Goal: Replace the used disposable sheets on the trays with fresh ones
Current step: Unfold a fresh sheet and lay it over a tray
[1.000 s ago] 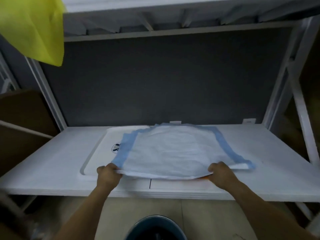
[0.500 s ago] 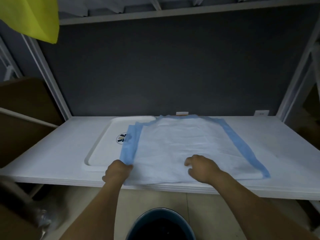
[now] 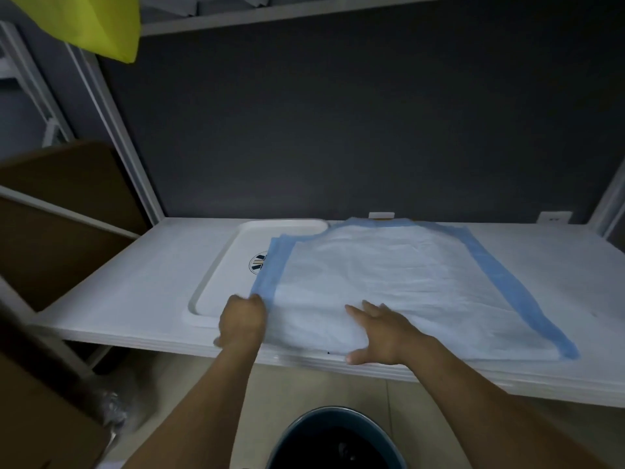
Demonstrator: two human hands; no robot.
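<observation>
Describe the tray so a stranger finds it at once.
On the white shelf before the dark wall, left of centre, lies a shallow white tray, partly under the blue-edged sheet. Only it has a raised rim and a round dark logo.

Dim light; dark grey wall panel (image 3: 355,130) behind white shelf (image 3: 135,282), beige tiled floor (image 3: 304,390)
</observation>
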